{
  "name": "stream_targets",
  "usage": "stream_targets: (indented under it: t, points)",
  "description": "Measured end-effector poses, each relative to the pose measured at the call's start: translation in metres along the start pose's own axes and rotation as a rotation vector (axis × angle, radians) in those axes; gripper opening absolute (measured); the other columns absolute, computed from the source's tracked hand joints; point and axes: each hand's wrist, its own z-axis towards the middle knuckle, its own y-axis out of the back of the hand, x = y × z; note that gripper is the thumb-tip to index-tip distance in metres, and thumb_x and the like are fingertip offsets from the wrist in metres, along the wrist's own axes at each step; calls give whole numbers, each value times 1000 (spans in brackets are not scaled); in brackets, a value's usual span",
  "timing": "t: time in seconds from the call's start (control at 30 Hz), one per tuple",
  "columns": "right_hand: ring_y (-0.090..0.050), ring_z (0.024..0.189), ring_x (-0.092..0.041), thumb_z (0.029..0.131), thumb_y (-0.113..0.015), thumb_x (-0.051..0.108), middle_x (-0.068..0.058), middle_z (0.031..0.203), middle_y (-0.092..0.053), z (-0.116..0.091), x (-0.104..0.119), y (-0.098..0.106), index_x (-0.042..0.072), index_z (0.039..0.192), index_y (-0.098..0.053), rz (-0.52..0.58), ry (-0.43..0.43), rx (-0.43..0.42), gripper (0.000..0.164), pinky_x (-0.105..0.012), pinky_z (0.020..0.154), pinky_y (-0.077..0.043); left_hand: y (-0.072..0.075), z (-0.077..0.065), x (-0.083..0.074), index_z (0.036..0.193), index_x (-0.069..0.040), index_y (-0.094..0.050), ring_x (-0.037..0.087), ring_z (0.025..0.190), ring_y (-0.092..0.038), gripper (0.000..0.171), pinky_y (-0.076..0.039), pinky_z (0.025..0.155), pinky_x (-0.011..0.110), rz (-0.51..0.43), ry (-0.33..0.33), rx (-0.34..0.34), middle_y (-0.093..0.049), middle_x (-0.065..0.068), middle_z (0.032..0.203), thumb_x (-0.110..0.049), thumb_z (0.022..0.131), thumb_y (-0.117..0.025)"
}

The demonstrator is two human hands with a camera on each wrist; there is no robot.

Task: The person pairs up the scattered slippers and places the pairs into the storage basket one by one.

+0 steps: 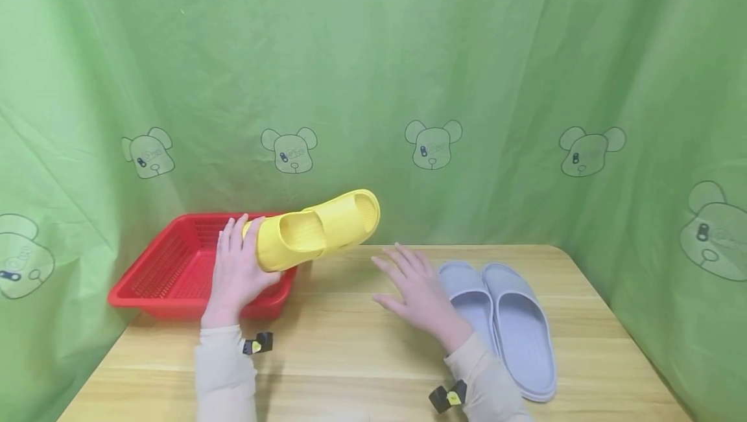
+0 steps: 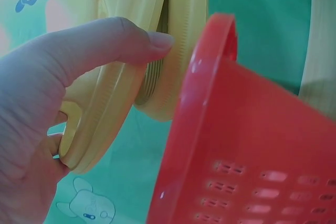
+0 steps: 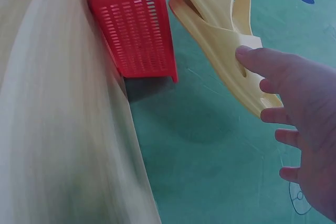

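A pair of yellow slippers [image 1: 344,220] is in the air, close over the right side of a red basket [image 1: 271,302]. My left hand [image 1: 238,276] grips them at one end. In the left wrist view, the thumb lies across the soles where the two slippers [image 2: 118,90] meet, while the other fingers are largely hidden behind. My right hand [image 1: 421,295] is held out over the table with spread fingers and nothing in it. Its thumb overlaps a yellow slipper [image 3: 220,43] in the right wrist view, but the head view shows a gap between them.
Two grey-blue slippers [image 1: 528,338] lie side by side on the wooden table [image 1: 350,351], just right of my right hand. The basket stands at the table's back left. A green curtain [image 1: 362,72] with bear heads hangs behind and at both sides.
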Motion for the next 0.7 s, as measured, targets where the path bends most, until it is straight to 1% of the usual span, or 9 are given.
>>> stream_targets:
  t: [0.17, 0.3, 0.5, 0.7]
  points:
    - [-35, 143, -35, 88, -63, 52, -9, 151, -43, 1, 9, -3, 20, 145, -45, 10, 7, 30, 68, -63, 114, -27, 6, -2, 6, 138, -8, -43, 48, 137, -30, 102, -25, 114, 63, -10, 15, -25, -39, 25, 145, -27, 50, -90]
    - [-35, 143, -36, 87, -64, 50, -9, 151, -43, 0, 17, -7, 20, 145, -45, 17, 25, 39, 68, -63, 114, -29, 11, -5, 12, 138, -7, -43, 49, 137, -30, 100, -26, 112, 65, -13, 42, -34, -40, 26, 144, -24, 51, -89]
    - [-36, 143, -35, 87, -62, 54, -9, 152, -42, 1, 25, -11, 20, 146, -43, 3, 59, 56, 71, -61, 114, -29, 19, -8, 21, 138, -6, -42, 50, 137, -29, 97, -24, 112, 67, -15, 87, -35, -39, 27, 144, -21, 53, -87]
    - [-36, 143, -36, 86, -64, 52, -10, 154, -39, 1, 29, -15, 20, 147, -41, 9, 74, 63, 73, -61, 115, -28, 27, -10, 28, 138, -5, -40, 50, 137, -27, 97, -24, 111, 68, -5, 110, -30, -38, 27, 143, -21, 55, -87]
